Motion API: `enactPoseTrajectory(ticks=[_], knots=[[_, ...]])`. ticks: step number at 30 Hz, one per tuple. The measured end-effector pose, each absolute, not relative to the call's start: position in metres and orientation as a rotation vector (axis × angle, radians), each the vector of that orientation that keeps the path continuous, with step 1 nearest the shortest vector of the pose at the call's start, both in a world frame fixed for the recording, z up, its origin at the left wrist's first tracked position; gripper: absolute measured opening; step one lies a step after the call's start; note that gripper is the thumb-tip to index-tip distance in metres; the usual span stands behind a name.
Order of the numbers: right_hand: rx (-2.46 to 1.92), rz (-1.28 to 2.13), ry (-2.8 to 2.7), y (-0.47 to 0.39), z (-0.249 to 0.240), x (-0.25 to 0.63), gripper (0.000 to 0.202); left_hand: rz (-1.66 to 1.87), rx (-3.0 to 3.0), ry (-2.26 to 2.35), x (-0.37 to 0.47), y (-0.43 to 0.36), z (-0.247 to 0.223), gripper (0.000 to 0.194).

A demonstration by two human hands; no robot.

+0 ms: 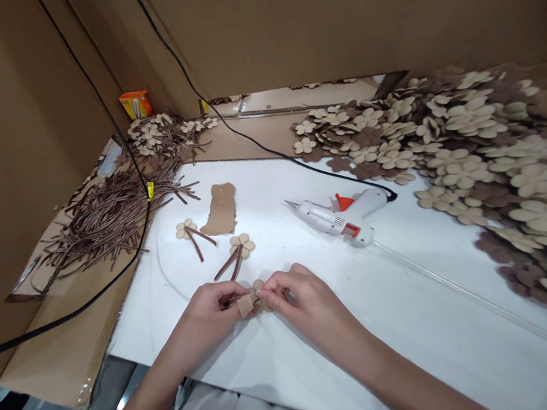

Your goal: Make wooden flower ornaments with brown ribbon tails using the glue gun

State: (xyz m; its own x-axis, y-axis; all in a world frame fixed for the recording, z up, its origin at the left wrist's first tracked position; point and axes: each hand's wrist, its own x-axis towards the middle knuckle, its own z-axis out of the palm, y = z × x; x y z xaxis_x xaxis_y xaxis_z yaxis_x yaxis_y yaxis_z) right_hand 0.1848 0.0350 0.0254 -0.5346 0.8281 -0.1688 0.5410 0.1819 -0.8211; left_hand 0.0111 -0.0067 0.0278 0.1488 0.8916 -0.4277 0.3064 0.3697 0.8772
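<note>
Near the front of the white board (410, 321), my two hands meet over a tan felt flower (259, 285). My left hand (215, 310) is closed, with a small tan piece (246, 305) at its fingertips; whether that piece is stuck to the flower I cannot tell. Thumb and forefinger of my right hand (299, 290) pinch the flower's right side. The fingers partly hide the flower's centre. Just beyond lie two tan flowers with brown strips attached, a nearer flower (242, 245) and a farther flower (186, 228). A torn brown cardboard piece (222, 208) rests behind them.
A white glue gun (328, 219) with a long clear glue stick (460, 288) lies right of centre. Its black cable (249, 139) crosses the back. Tan and brown flowers (465, 166) are heaped right, brown strips (104, 217) left. Cardboard walls (329, 16) stand behind; an orange box (136, 105) sits in the corner.
</note>
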Motion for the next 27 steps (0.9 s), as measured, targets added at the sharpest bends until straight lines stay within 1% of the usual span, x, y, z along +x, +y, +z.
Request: enactPoseTrajectory(ticks=[9,15,19,27], knots=[[-1.235,1.088,-2.211,0.035,0.028,0.189,0.022,0.64,1.191,1.464,0.016,-0.004,0.027,0.024],[-1.237,1.048,-2.25,0.034,0.024,0.189,0.023,0.554,1.307,1.635,0.02,-0.007,0.025,0.022],[-1.236,0.956,-2.323,0.031,0.022,0.188,0.025,0.501,1.402,1.78,0.026,-0.01,0.027,0.021],[-1.233,0.791,-2.423,0.03,0.019,0.185,0.024,0.438,1.469,1.864,0.031,-0.009,0.028,0.024]])
